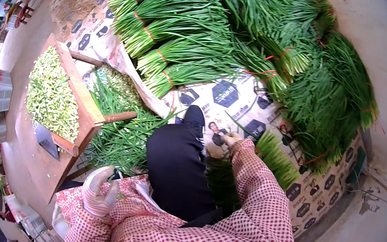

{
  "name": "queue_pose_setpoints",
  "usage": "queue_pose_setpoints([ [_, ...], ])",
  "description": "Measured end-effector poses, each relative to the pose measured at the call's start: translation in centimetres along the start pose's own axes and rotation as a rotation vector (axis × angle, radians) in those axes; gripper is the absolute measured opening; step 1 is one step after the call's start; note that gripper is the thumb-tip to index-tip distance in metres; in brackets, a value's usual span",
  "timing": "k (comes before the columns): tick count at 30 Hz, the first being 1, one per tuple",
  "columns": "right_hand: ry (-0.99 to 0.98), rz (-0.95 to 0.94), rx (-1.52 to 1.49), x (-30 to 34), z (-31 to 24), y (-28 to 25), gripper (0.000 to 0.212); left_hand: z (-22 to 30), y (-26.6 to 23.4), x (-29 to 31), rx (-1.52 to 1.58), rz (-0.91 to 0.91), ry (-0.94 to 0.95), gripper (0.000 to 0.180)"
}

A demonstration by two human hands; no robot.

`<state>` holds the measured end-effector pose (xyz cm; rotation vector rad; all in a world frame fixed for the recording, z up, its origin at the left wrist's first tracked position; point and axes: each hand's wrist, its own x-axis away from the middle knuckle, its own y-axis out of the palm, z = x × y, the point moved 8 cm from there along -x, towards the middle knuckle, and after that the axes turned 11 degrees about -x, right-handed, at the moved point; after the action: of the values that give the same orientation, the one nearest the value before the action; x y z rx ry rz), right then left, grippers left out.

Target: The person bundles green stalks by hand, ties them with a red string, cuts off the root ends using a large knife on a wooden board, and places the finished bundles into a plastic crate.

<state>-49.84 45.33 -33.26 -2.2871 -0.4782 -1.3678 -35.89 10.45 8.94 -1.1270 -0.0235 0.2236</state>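
L hand (pixel 100 192) gloved, fingers curled near lap; R hand (pixel 230 139) fisted, arm extended fwd.

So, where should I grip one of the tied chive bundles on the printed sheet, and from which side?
Probably at the red band near the cut end of a bundle, where the stalks are bound tight. The cut ends face the person's left, toward the wooden tray, so come from that side; the loose leaf tips would splay. The right hand is already at a bunch.
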Motion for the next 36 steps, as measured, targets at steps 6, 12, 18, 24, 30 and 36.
queue_pose_setpoints([
  [6,-0.181,-0.207,-0.532,-4.1,-13.9,14.4,0.010,-1.6,1.6,-2.1,0.122,-0.142,-0.039,0.034],
  [12,-0.231,-0.278,-0.770,-11.3,-19.8,20.1,0.039,-8.8,4.4,3.8,0.219,-0.335,-0.466,0.033],
  [18,-0.041,-0.097,0.014,-8.6,-24.6,19.4,0.093,-11.8,7.2,3.6,0.275,-0.395,-0.456,0.032],
  [24,-0.291,0.100,-0.269,-11.7,-23.0,21.3,0.081,-15.8,9.3,5.0,0.316,-0.421,-0.562,0.032],
  [30,0.099,-0.058,-0.896,-5.3,-26.7,22.9,0.062,-16.0,12.2,8.3,0.705,-0.584,-0.823,0.035],
  [36,-0.086,-0.086,-1.177,-5.1,-24.8,20.7,0.037,-17.7,11.1,9.7,0.648,-0.547,-0.787,0.032],
])
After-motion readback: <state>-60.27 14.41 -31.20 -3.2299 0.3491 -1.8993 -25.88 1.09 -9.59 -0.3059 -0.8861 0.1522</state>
